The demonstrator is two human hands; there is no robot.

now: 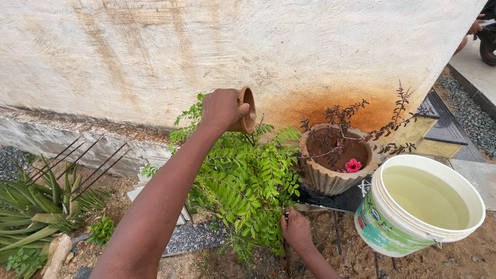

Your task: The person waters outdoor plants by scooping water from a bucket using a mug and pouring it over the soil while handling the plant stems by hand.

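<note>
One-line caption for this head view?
Left hand tips a clay cup over a leafy green plant; right hand grips its stem.

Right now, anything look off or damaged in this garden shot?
Yes: a rusty orange stain marks the wall behind the ribbed pot. The left hand holds a small clay pot tipped sideways over the leafy plant. No spill visible.

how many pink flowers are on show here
1. A single pink flower sits in the ribbed concrete pot by the wall, left of the water bucket. Others may be hidden behind leaves.
</note>
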